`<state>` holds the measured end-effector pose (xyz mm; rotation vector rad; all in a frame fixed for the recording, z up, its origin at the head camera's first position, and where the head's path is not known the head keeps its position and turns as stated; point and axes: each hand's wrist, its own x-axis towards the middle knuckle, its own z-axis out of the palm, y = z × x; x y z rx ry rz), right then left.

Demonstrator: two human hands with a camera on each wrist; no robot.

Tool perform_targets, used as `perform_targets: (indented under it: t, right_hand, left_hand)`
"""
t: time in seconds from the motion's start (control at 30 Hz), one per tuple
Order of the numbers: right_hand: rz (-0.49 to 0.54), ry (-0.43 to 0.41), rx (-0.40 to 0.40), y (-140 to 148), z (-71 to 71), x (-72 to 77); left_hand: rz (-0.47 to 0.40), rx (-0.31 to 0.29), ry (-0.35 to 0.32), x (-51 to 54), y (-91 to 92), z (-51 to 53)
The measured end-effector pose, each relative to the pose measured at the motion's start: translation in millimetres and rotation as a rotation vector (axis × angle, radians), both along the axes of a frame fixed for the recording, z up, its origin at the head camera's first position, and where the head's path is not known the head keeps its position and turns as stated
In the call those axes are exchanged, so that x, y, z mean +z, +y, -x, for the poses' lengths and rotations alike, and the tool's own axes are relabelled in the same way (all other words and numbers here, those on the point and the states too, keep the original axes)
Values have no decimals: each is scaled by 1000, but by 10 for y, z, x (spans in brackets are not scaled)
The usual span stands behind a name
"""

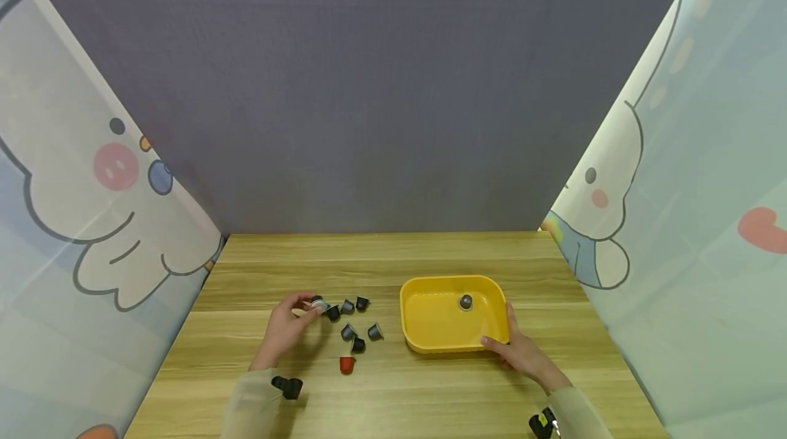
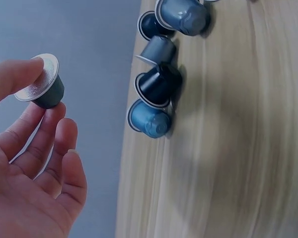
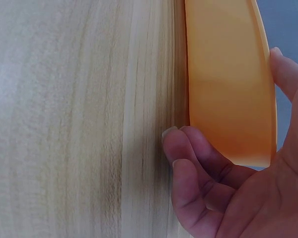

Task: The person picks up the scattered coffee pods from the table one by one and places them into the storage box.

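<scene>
My left hand (image 1: 285,333) pinches a dark green coffee capsule (image 2: 53,92) between thumb and fingers, above the table's left half. The thumb presses on its silver lid in the left wrist view. Just right of this hand, several dark and grey-blue capsules lie on the wood, among them a black capsule (image 1: 333,313) and a grey one (image 1: 375,332). A red capsule (image 1: 347,364) lies nearest me. My right hand (image 1: 525,353) grips the near right corner of a yellow tray (image 1: 430,323), thumb at the rim and other fingers against its outside. One grey capsule (image 1: 465,302) sits inside the tray.
The wooden table (image 1: 393,398) ends at a dark grey wall (image 1: 393,118) at the back. Printed cartoon curtains (image 1: 92,173) hang along both sides. A black wrist camera (image 1: 287,388) is strapped by the left sleeve, and another (image 1: 541,424) by the right.
</scene>
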<state>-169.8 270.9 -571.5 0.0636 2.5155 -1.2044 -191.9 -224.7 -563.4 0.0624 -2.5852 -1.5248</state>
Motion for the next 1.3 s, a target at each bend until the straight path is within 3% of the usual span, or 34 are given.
perform_targets:
  t: [0.27,0.77,1.3]
  right_hand:
    - [-1,-4,-4,7,8,-21]
    - [10,2,9,4,3,-14]
    - [25,15,-5,1,17,-43]
  left_hand:
    - [-11,-22,-12,28,83,-5]
    - [-25,-77,31,27,309,19]
    - [-50,-196,18,-78,523,43]
